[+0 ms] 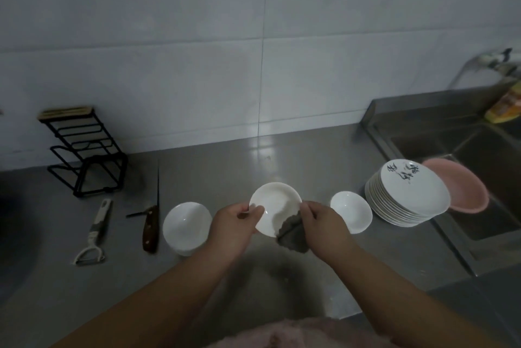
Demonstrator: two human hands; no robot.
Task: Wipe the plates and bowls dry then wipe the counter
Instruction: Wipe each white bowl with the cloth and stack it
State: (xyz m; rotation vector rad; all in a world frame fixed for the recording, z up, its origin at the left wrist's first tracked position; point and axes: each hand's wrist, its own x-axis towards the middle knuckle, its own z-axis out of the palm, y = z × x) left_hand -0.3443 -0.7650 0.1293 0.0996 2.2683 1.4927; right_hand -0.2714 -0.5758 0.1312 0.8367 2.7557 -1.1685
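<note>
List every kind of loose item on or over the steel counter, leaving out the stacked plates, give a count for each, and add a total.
White dishes: 3, one held by the left hand, one left of it, one right of it
Grey cloth, in the right hand: 1
Knife: 1
Peeler: 1
Black wire rack: 1
Total: 7

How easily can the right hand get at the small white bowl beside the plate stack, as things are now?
Probably yes, but not freely: the right hand grips the grey cloth against the held dish. The small white bowl sits just right of it on the counter, nothing between.
</note>
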